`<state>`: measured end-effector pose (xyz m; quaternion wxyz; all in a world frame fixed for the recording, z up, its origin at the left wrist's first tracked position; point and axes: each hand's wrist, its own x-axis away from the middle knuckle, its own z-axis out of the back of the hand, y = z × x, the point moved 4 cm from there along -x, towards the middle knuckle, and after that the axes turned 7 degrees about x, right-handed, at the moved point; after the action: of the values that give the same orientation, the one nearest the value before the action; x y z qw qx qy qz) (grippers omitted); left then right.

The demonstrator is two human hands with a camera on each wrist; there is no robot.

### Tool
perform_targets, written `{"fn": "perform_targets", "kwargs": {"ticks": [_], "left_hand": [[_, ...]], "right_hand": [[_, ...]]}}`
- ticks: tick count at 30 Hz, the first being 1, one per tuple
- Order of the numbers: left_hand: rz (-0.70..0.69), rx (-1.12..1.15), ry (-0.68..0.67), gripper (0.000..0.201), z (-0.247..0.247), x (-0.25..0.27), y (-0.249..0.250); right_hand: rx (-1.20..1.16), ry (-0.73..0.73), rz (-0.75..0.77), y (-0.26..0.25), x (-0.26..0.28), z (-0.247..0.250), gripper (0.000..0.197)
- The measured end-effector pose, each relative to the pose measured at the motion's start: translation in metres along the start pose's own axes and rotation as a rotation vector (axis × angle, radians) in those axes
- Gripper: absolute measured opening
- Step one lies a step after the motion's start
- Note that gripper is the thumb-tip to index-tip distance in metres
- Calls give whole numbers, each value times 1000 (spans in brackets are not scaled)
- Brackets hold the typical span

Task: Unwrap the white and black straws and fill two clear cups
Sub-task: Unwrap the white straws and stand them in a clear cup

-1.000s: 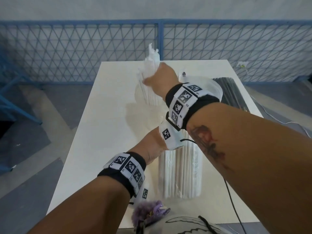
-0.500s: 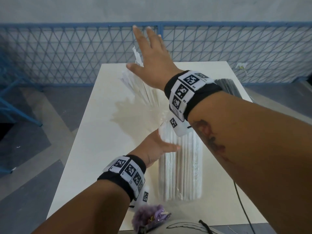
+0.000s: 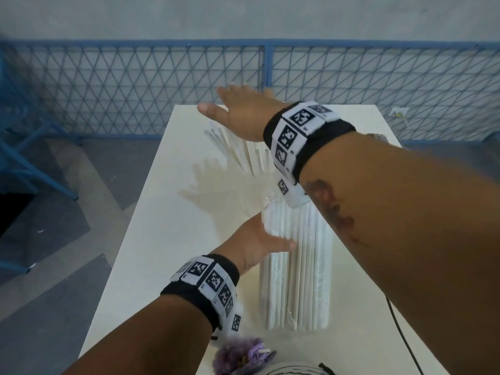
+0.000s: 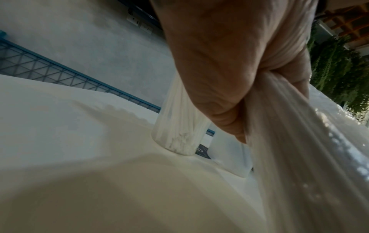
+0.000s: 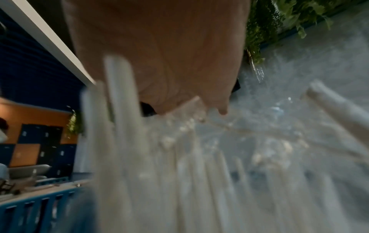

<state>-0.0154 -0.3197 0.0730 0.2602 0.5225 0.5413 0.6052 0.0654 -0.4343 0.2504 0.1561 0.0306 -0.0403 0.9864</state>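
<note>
A plastic-wrapped bundle of white straws [image 3: 295,280] lies on the white table [image 3: 151,239]. My left hand [image 3: 259,244] grips the bundle near its far end, with fingers curled round the wrap [image 4: 279,126]. Farther back, loose white straws [image 3: 232,147] fan out of a clear cup [image 4: 177,130]. My right hand [image 3: 238,109] hovers flat over them with fingers spread and holds nothing. A second clear cup [image 4: 231,157] stands beside the first. My right arm hides the black straws. The right wrist view is blurred and shows straws [image 5: 123,126] under the palm.
A blue mesh fence [image 3: 135,90] runs behind the table's far edge. A black cable [image 3: 403,336] trails off the right front side. A purple fluffy item [image 3: 240,355] sits at the near edge.
My right hand let go of the handful of white straws it held over the cup and spread flat. The straws fanned out. My left hand stayed on the bundle.
</note>
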Motion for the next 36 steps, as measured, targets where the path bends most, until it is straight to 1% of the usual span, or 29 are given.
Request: {"fn": "perform_targets", "kwargs": {"ticks": [1,2,3,5,7,8,10,11,12,13,14,15,18,19,21,25,27,28,31,32,34,36], "left_hand": [[2,10,0,70,1,0,0],[5,14,0,66,2,-1,0],[7,16,3,64,2,-2,1],[7,20,-1,60,2,-3,1],[4,35,3,53,2,-3,2],[5,44,3,53,2,-2,2],[-6,64,-9,57,1,0,4],[-16,77,-15,59,-1,2,5],[-30,87,-16,59,-1,2,6],[-39,99,-18,58,-1,3,7],[-46,114,-20,57,-2,5,8],[-54,131,-20,57,-2,6,10],[-72,163,-18,56,-2,8,14],[-84,170,-12,55,-4,9,16],[-112,180,3,48,-5,9,22],[-173,175,34,51,-7,12,31],[-194,153,61,44,-8,14,32],[-201,147,71,45,-8,15,32],[-206,107,89,57,-10,17,34],[-211,86,80,62,-10,18,35],[-225,53,53,70,-10,20,39],[-235,21,27,75,-11,23,44]], "right_hand": [[19,25,47,-2,4,-1,83],[58,14,86,-5,8,-6,82],[106,-28,105,-7,12,-14,83],[169,-96,85,-4,19,-29,85],[133,-101,91,-3,24,-27,83],[81,-80,109,-4,30,-18,81],[-90,30,96,-2,45,13,73],[-179,106,55,4,56,32,66],[-212,186,12,13,69,50,55],[-179,232,-42,24,85,64,42],[-139,217,-93,35,101,71,33],[-117,139,-131,44,115,73,28],[-89,-211,-214,57,145,46,19],[-66,-268,-218,59,149,36,17],[-8,-276,-196,60,152,28,19],[68,-335,-238,64,157,27,32],[67,-267,-235,66,163,26,31],[63,-223,-222,66,165,25,33],[48,-218,-153,58,169,13,59],[24,-223,-120,54,167,8,65],[-29,-254,-68,47,164,1,70],[-31,-311,-26,43,166,-4,66]]}}
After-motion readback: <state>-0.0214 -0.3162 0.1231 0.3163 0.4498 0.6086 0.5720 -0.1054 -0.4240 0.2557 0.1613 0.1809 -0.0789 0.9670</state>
